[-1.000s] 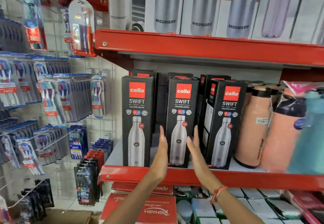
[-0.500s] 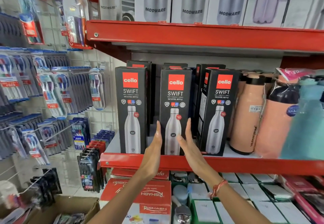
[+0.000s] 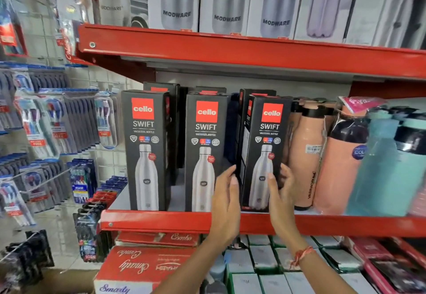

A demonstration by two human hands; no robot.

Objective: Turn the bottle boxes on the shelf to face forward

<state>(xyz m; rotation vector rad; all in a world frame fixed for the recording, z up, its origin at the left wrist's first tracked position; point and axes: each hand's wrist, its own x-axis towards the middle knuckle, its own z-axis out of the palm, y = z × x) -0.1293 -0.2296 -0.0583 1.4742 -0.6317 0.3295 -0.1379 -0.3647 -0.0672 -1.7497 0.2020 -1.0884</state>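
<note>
Three black Cello Swift bottle boxes stand in a row at the front of the red middle shelf (image 3: 161,221). The left box (image 3: 145,151) and the middle box (image 3: 204,155) show their printed fronts squarely. The right box (image 3: 262,153) is angled slightly, its left side panel showing. My left hand (image 3: 227,204) presses that box's left edge and my right hand (image 3: 280,198) presses its lower right edge, so both hands clamp it. More black boxes stand behind the front row, mostly hidden.
Peach bottles (image 3: 306,153) and a teal bottle (image 3: 387,167) crowd right against the right box. White Modware boxes (image 3: 227,5) fill the upper shelf. Toothbrush packs (image 3: 46,127) hang on the left wall. Red and white cartons (image 3: 143,268) lie below.
Both hands have left the middle box and shifted right onto the right box. The camera view has also drifted slightly.
</note>
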